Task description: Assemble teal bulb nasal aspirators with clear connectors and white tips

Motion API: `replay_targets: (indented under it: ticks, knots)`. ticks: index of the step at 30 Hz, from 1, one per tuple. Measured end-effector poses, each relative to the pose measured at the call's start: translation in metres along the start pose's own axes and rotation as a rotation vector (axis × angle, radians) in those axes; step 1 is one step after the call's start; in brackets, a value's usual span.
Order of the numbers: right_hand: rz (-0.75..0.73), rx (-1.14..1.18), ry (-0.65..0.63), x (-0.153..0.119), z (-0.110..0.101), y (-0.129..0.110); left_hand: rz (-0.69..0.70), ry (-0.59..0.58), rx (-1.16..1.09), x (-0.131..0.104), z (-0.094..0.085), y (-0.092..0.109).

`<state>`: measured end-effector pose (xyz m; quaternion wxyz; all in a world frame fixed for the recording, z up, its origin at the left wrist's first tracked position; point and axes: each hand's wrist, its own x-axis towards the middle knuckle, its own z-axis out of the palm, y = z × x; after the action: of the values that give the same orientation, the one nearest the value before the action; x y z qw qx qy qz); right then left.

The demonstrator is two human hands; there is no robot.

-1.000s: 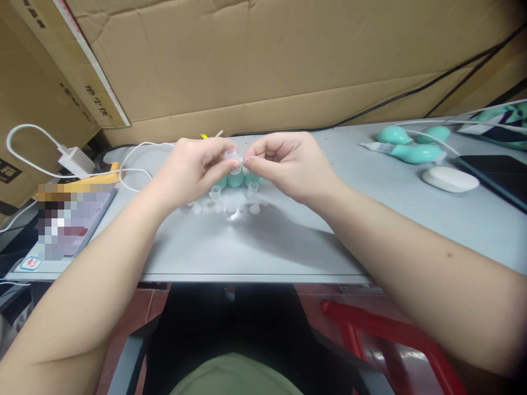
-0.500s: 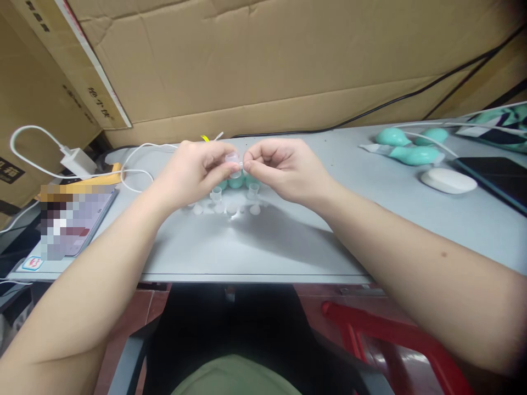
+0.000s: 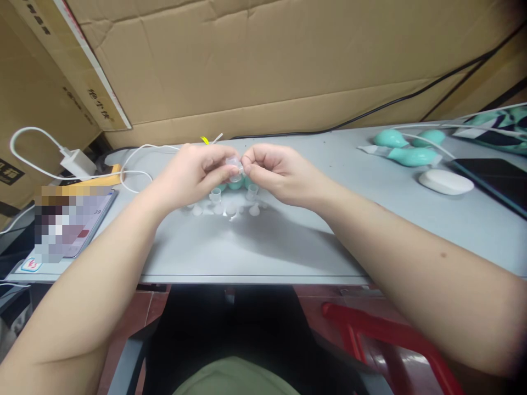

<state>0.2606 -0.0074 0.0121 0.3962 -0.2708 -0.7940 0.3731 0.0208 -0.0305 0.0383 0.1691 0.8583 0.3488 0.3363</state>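
Observation:
My left hand [image 3: 197, 174] is closed in a pinch around a small clear plastic cup [image 3: 234, 162], held just above the desk. My right hand [image 3: 278, 173] meets it from the other side, thumb and forefinger pressed together at the cup's narrow side stub; whatever lies between those fingertips is too small to make out. Below the hands stand two similar clear cups, a left one [image 3: 216, 195] and a right one [image 3: 252, 191]. Several flat whitish pieces [image 3: 254, 210] lie in front of them. Teal rounded objects [image 3: 235, 184] show partly behind the hands.
On the grey desk [image 3: 263, 252], teal bulbs [image 3: 414, 156] lie at the right beside a white mouse-shaped object [image 3: 446, 181] and a dark tablet-like slab [image 3: 496, 175]. A phone [image 3: 88, 225] and a white charger [image 3: 78, 163] with its cable are at the left. Cardboard [image 3: 288, 66] stands behind.
The clear cup has tilted slightly between the fingers, and the right hand has shifted a little left against it. The pieces on the desk keep their places.

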Motion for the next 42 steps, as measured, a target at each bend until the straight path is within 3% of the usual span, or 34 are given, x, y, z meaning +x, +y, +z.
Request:
replay_targets:
  ticks: [5,12,22,34,42]
  knots:
    - [-0.01,0.053,-0.046,0.001,-0.005,-0.002,0.005,0.003,-0.04,-0.002,-0.001,-0.001]
    - [-0.051,-0.028,0.114,-0.001,-0.003,-0.007,-0.007,0.065,-0.008,-0.002,-0.001,-0.001]
    - [-0.109,-0.195,0.15,-0.006,0.001,-0.007,-0.004,0.09,-0.03,-0.001,0.005,-0.002]
    - [-0.087,-0.14,-0.047,-0.003,-0.006,-0.004,0.008,-0.036,-0.109,-0.003,-0.003,0.001]
    - [-0.107,-0.086,0.006,-0.003,-0.01,-0.009,-0.017,-0.008,-0.097,-0.003,-0.002,0.001]
